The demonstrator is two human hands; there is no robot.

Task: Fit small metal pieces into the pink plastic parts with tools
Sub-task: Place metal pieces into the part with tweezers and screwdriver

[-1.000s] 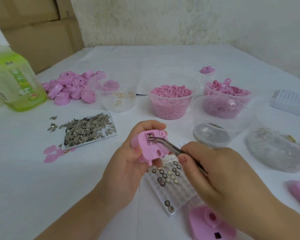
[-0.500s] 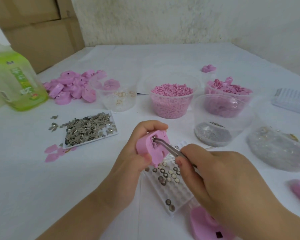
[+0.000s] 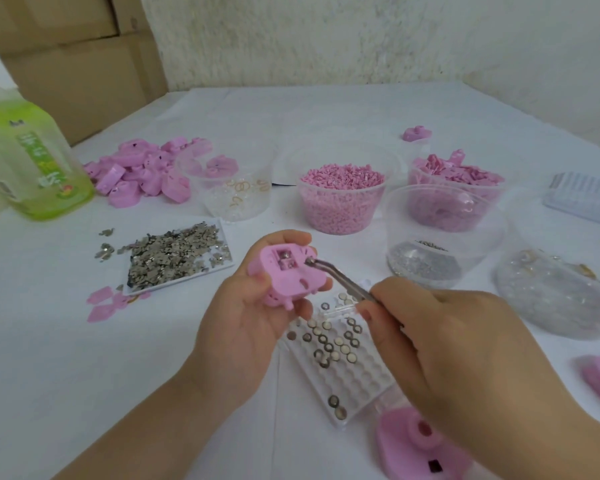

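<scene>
My left hand [image 3: 246, 327] grips a pink plastic part [image 3: 286, 273] above the table, its square recess with a small metal piece [image 3: 285, 255] facing me. My right hand [image 3: 444, 341] holds bent metal tweezers [image 3: 340, 277]. Their tips lie at the part's upper right edge, just outside the recess. Below both hands lies a clear dimpled tray [image 3: 347, 372] with several small round metal pieces. A flat white tray [image 3: 174, 258] of grey metal clips sits to the left.
Tubs stand behind: pink pellets [image 3: 342, 199], pink parts [image 3: 458, 192], silvery bits [image 3: 437, 237], gold rings [image 3: 232, 192]. A pile of pink parts [image 3: 142, 174] and a green bottle [image 3: 28, 161] are at left. Another pink part [image 3: 420, 445] lies near the front edge, a clear bag [image 3: 555, 292] at right.
The tweezers' tips have come out of the part's recess to its right edge. My left hand has turned the part so the recess and metal piece show.
</scene>
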